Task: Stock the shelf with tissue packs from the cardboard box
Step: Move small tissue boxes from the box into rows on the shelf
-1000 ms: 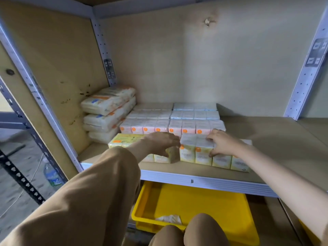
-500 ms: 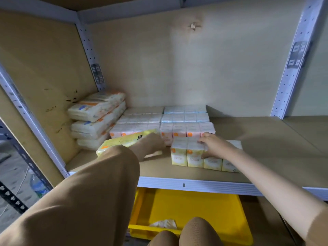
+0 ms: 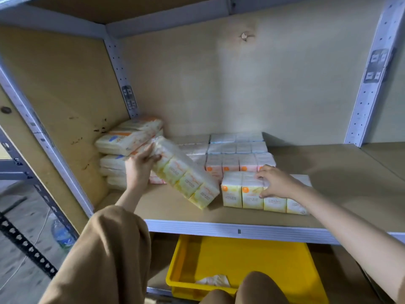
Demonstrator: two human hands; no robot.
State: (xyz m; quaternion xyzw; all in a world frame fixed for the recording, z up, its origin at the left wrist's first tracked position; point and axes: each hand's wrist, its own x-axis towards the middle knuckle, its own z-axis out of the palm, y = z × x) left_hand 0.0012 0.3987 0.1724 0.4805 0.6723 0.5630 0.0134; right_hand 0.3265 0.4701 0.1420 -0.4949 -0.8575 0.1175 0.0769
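My left hand (image 3: 140,166) grips the upper end of a yellow tissue pack (image 3: 186,175), which is tilted, its lower end near the shelf board (image 3: 339,185). My right hand (image 3: 275,182) rests on top of a second yellow tissue pack (image 3: 241,191) standing near the shelf's front edge, fingers pressed on its wrapper. Behind them lie rows of pink tissue packs (image 3: 230,164) and white-blue tissue packs (image 3: 236,142). The cardboard box is out of view.
A stack of larger tissue bundles (image 3: 122,141) leans against the left side panel. A yellow plastic bin (image 3: 247,260) with a crumpled tissue sits below the shelf. A water bottle (image 3: 61,235) stands on the floor at left. The shelf's right half is bare board.
My left hand has lifted the left yellow pack off the shelf and tipped it up toward the back left. My right hand stays on the right yellow pack.
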